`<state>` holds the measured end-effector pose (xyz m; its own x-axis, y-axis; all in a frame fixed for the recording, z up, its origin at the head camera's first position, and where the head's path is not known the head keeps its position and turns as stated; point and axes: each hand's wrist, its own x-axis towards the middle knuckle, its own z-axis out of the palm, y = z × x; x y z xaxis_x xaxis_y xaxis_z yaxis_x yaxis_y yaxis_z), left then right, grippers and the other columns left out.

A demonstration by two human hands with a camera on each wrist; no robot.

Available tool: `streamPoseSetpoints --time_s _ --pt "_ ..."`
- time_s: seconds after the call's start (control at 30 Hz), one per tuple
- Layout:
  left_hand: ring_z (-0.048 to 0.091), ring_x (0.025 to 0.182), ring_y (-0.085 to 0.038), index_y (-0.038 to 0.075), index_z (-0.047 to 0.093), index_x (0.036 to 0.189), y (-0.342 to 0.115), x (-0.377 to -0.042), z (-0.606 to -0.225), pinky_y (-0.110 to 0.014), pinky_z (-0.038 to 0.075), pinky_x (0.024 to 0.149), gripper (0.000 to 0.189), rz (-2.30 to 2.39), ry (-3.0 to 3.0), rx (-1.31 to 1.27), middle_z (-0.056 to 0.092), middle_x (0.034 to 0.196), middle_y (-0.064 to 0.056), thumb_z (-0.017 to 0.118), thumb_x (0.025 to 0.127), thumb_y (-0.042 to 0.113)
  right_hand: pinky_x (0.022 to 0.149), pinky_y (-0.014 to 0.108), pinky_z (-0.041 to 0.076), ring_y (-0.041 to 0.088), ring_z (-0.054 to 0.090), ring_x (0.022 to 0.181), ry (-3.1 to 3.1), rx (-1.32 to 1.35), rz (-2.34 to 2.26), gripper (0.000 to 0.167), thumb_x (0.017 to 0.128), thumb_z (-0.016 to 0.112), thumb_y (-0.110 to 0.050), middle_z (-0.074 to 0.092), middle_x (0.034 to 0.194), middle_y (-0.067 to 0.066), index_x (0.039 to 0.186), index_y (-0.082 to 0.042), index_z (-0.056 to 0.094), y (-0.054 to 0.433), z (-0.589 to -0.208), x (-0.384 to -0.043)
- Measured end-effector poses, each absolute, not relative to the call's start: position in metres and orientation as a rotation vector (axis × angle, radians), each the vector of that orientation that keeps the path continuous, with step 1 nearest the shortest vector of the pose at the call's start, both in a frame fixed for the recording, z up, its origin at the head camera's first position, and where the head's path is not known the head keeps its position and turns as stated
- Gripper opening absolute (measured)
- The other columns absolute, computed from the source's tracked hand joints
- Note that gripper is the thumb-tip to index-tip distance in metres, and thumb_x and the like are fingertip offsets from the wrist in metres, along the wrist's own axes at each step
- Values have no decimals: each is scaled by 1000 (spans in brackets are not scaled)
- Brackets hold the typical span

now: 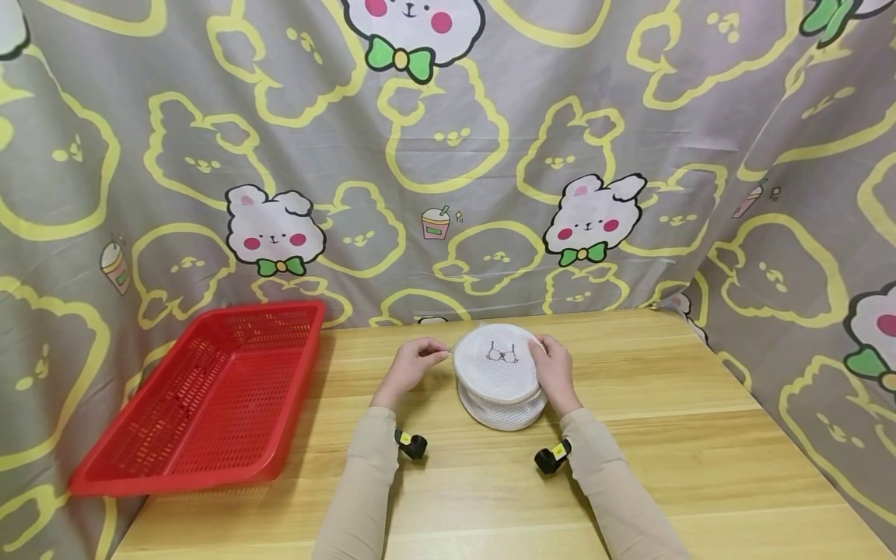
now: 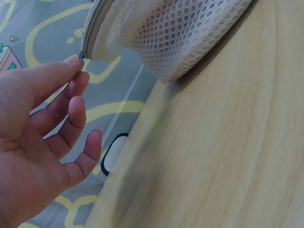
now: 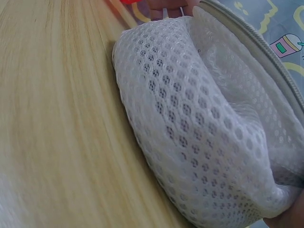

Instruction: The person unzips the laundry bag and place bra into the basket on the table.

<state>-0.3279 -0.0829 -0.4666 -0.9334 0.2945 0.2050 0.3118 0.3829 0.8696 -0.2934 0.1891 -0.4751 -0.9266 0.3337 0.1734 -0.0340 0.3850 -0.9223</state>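
A round white mesh laundry bag (image 1: 498, 379) with a small bra drawing on its lid sits on the wooden table. On its left side my left hand (image 1: 413, 367) pinches the zipper pull (image 2: 82, 56) between thumb and index finger, the other fingers loosely bent. My right hand (image 1: 555, 375) grips the right rim of the bag, thumb on top of the lid. In the right wrist view the zipper edge (image 3: 266, 45) stands raised above the sagging mesh side (image 3: 175, 99); only a bit of the right hand shows at the lower corner.
A red perforated plastic basket (image 1: 290, 424) stands on the left of the table (image 1: 476, 498). Behind the table hangs a grey curtain (image 1: 504, 257) with cartoon bunnies, and it continues along the right side.
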Motion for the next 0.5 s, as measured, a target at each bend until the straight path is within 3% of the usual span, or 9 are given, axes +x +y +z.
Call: streamPoseSetpoints --time_s 0.5 --pt "60 87 -8 8 74 98 -85 -328 -466 -26 49 81 13 -1693 -2625 -582 73 100 -7 70 90 17 89 38 45 32 61 102 -2310 -265 1539 27 98 54 -19 68 112 22 111 1 67 190 -477 -296"
